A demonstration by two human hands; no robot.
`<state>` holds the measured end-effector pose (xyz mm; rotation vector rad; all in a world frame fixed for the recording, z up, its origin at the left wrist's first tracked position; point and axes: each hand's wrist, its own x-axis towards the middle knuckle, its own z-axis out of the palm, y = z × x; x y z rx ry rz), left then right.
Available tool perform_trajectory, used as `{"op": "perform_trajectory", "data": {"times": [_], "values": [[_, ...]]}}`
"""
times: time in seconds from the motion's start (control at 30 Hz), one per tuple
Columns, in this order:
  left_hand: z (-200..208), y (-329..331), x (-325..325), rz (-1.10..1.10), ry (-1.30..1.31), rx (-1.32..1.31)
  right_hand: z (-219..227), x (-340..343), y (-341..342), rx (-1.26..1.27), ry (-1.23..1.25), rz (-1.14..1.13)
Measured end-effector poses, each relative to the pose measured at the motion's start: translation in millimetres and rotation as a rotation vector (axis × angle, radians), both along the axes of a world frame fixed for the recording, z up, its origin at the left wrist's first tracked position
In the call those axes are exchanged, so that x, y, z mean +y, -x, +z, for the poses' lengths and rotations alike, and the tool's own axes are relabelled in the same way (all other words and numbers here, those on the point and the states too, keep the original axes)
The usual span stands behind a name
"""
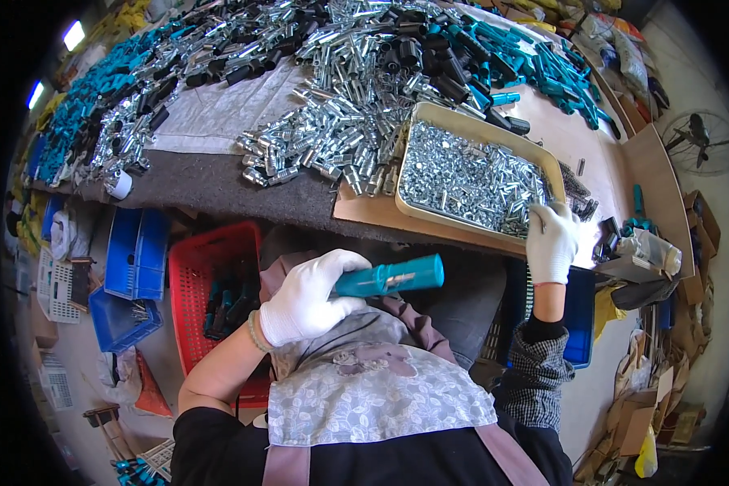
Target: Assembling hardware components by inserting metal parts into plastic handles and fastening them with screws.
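Observation:
My left hand (309, 298), in a white glove, is closed round a teal tube-shaped handle (413, 275). The handle lies nearly level above my lap, and bare metal shows in a slot on its side. My right hand (552, 241), gloved too, is at the right end of a cream tray (494, 130). Its fingertips are pinched together over the tray's near right corner; what they hold, if anything, is too small to make out. Small silver metal pins and bits (470, 180) fill the tray.
Silver metal fittings (324, 134) are heaped left of the tray. Teal handles (494, 57) and black sleeves (409, 53) are piled behind. Springs (573, 185) lie beside the tray's right end. A red crate (188, 275) and blue bins (136, 251) stand below the table at left.

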<state>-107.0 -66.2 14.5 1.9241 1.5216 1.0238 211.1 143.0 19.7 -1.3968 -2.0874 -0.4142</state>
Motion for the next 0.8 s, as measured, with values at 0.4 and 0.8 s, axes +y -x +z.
{"op": "perform_trajectory", "data": {"times": [0.4, 0.8], "values": [[0.7, -6.0, -4.9, -0.110, 0.014, 0.114, 4.5, 23.9, 143.5, -0.031, 0.552, 0.427], [-4.0, -2.2, -1.5, -0.076, 0.033, 0.026, 13.1, 17.5, 134.5, -0.020, 0.624, 0.484]]}}
